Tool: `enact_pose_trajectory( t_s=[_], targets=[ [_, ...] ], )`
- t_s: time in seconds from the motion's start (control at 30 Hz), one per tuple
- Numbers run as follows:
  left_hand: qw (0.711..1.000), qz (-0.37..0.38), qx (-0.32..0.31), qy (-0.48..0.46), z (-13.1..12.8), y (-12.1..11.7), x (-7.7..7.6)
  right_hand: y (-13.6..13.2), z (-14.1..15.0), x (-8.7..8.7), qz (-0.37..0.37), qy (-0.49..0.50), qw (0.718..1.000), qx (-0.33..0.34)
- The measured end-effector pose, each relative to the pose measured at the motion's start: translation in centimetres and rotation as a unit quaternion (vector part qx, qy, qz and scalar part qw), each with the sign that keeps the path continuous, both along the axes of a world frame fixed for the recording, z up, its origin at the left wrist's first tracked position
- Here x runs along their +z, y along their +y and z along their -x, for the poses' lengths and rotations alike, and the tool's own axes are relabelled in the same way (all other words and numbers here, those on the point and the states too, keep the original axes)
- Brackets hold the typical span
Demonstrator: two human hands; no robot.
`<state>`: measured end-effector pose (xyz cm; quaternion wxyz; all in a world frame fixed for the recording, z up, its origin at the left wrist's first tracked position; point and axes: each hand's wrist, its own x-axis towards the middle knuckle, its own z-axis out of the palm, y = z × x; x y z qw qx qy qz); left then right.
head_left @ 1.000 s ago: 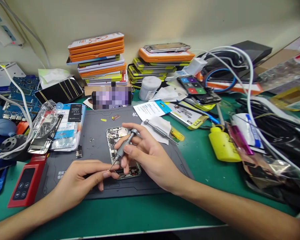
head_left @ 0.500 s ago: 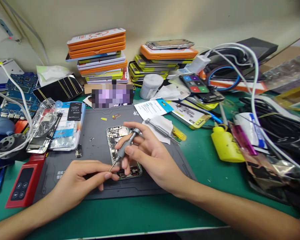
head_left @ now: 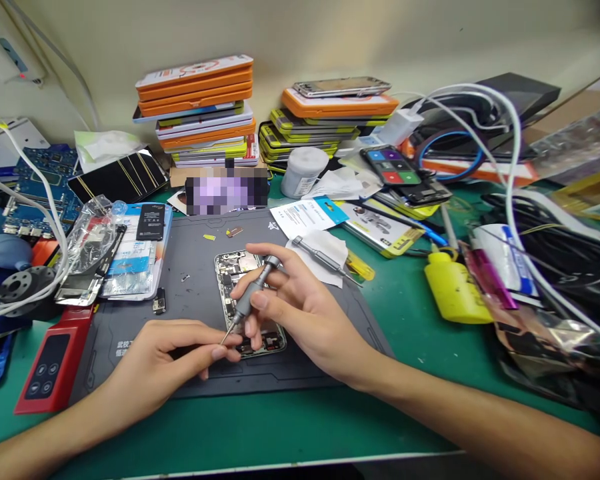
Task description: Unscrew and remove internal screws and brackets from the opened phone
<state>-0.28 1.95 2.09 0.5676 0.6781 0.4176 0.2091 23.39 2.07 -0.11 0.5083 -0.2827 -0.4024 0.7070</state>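
Observation:
My right hand (head_left: pixel 300 307) is wrapped round the grey handle of a small precision screwdriver (head_left: pixel 247 300), its index finger resting on the top cap. The thin shaft slants down and left to my left hand (head_left: pixel 180 353), where thumb and index finger pinch at the tip. Whether a tiny screw sits there is hidden by the fingers. Beneath both hands lies an opened phone (head_left: pixel 225 267) with bare inner parts, partly covered by my right hand. A second screwdriver (head_left: pixel 325 257) rests on a white tissue (head_left: pixel 313 273) behind my right hand.
A dark work mat (head_left: pixel 180 257) lies under the phone, with a small camera-like part (head_left: pixel 159 301) on it. At left is a red device with buttons (head_left: pixel 53 367). A yellow bottle (head_left: pixel 455 290) and cables crowd the right. Stacked orange cases (head_left: pixel 195 93) stand behind.
Both hands hold nearly the same pose with the screwdriver. The whole view has shifted very slightly; nothing on the mat has visibly moved.

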Motion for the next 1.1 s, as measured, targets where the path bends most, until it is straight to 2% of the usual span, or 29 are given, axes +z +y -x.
enact_pose_trajectory(
  t_s=[0.53, 1.1],
  targets=[
    [0.999, 0.012, 0.002, -0.03, -0.24, 0.17, -0.03, 0.0, -0.11, 0.16, 0.005, -0.005, 1.0, 0.004],
    [1.0, 0.005, -0.01, -0.011, -0.05, 0.06, -0.13, -0.1, -0.28, -0.01, 0.016, -0.016, 1.0, 0.005]
  ],
)
